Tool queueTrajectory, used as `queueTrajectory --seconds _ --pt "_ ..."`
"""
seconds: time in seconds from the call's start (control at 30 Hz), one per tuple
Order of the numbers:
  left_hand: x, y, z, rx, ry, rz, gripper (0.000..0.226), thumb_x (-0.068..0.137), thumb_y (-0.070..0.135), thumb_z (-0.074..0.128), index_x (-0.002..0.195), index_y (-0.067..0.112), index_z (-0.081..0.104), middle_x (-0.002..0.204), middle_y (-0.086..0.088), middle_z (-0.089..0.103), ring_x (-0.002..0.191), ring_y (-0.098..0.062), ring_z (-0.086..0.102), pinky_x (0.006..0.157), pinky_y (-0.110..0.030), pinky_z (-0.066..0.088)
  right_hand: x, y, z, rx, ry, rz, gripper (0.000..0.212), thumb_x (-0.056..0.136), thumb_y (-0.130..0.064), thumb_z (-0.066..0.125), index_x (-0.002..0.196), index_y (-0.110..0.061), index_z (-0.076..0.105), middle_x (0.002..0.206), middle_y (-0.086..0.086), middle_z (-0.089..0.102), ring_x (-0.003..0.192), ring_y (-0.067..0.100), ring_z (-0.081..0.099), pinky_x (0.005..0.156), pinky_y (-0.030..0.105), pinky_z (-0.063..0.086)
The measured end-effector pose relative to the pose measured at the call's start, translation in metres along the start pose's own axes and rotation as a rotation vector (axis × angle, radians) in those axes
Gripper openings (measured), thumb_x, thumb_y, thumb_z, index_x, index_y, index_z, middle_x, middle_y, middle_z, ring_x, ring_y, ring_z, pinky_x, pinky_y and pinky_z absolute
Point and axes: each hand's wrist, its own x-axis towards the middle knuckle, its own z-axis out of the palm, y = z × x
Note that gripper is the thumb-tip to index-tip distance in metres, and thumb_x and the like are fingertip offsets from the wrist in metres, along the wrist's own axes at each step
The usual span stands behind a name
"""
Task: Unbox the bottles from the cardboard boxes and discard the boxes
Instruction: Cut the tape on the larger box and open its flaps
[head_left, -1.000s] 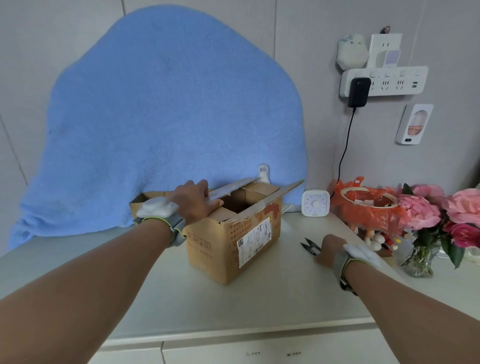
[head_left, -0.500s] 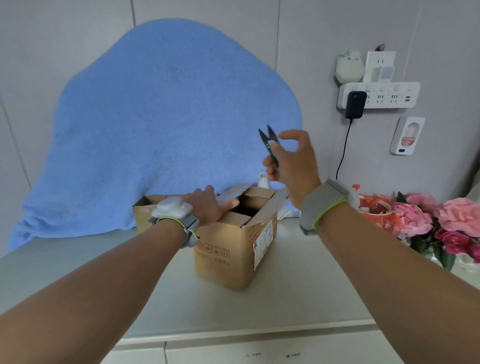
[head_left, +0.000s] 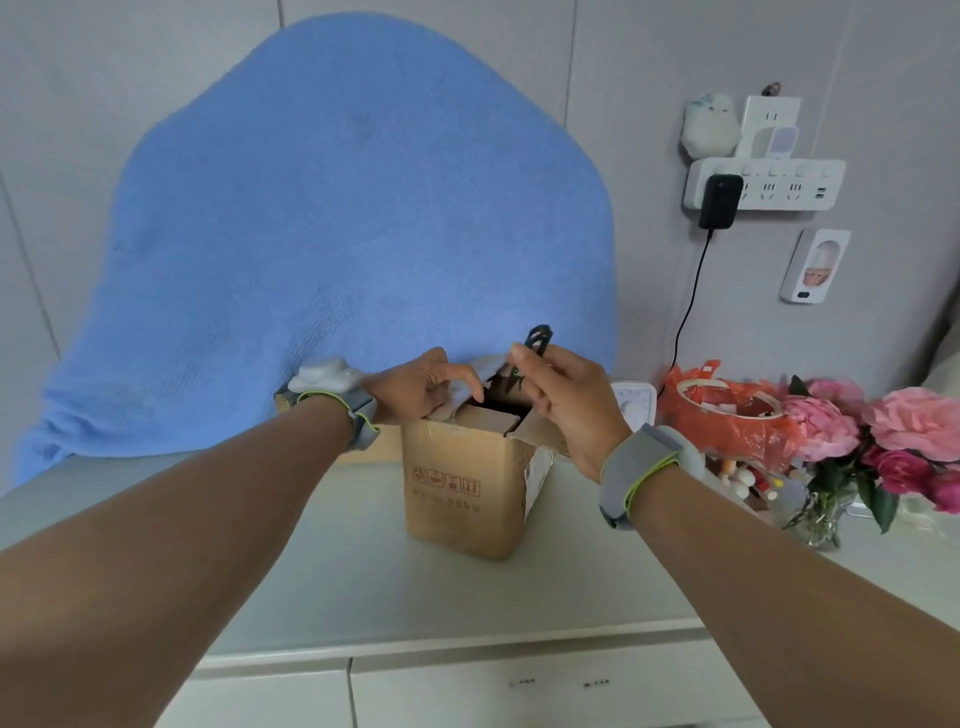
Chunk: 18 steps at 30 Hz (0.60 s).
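A brown cardboard box (head_left: 457, 488) stands on the pale counter, its top flaps partly open and a dark gap showing inside. My left hand (head_left: 415, 387) rests on the left top flap and grips it. My right hand (head_left: 563, 400) hovers over the opening, pinching small black snips (head_left: 535, 345) with the blades pointing down into the box. No bottle shows; the box's inside is hidden. A second cardboard box (head_left: 283, 402) peeks out behind my left wrist.
A blue towel (head_left: 343, 234) hangs on the wall behind. To the right stand a white timer (head_left: 631, 408), an orange plastic bag (head_left: 727, 410) and pink flowers in a glass vase (head_left: 883, 436). A power strip (head_left: 763, 184) with a black cable hangs on the wall.
My right hand picked the snips up from the counter, raised them, then lowered them to the box opening. The box has turned so its narrow end faces me.
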Motion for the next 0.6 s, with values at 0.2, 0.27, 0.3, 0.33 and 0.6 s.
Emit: queueTrajectory --seconds 0.2,0.27,0.3,0.33,0.6 --pt "0.0032 -0.001 0.0017 -0.024 0.013 0.051 0.047 0.096 -0.002 0.035 0.113 0.034 0.06 0.09 -0.019 0.048 0.069 -0.013 0.042 0.063 -0.021 0.035 -0.0079 0.01 0.0025 -0.018 0.064 0.02 0.03 0.095 -0.021 0.054 0.074 -0.006 0.069 0.06 0.005 0.063 0.047 0.008 0.041 0.053 0.019 0.036" --pt "0.0028 -0.0009 0.0009 -0.023 0.034 0.06 0.044 0.098 0.0 0.034 0.112 0.033 0.059 0.094 -0.024 0.051 0.071 -0.015 0.043 0.065 -0.021 0.035 -0.0075 0.0105 0.0021 -0.026 0.055 0.022 0.025 0.093 -0.017 0.054 0.085 -0.004 0.074 0.068 0.011 0.068 0.047 0.005 0.045 0.05 0.016 0.039" --pt "0.0024 -0.001 0.0011 -0.024 0.043 0.063 0.043 0.098 0.0 0.034 0.111 0.033 0.059 0.095 -0.027 0.053 0.072 -0.017 0.043 0.065 -0.022 0.035 -0.0073 0.0105 0.0024 -0.05 0.055 0.016 0.025 0.093 -0.017 0.054 0.085 -0.005 0.075 0.068 0.01 0.07 0.046 0.003 0.046 0.049 0.014 0.04" --pt "0.002 -0.0011 0.0009 -0.026 0.049 0.065 0.043 0.099 0.0 0.033 0.11 0.033 0.059 0.096 -0.029 0.055 0.072 -0.02 0.044 0.064 -0.022 0.035 -0.0074 0.0106 0.0033 -0.086 0.053 0.006 0.024 0.093 -0.018 0.055 0.084 -0.008 0.076 0.069 0.007 0.072 0.046 0.0 0.048 0.049 0.011 0.041" --pt "0.0006 -0.0009 0.0012 -0.058 0.071 0.078 0.045 0.096 -0.002 0.034 0.106 0.036 0.056 0.092 -0.035 0.056 0.069 -0.023 0.043 0.062 -0.028 0.035 -0.0105 0.0079 0.0098 -0.193 -0.004 0.001 0.023 0.09 -0.024 0.057 0.083 -0.015 0.077 0.07 -0.002 0.076 0.051 -0.001 0.052 0.053 0.008 0.045"
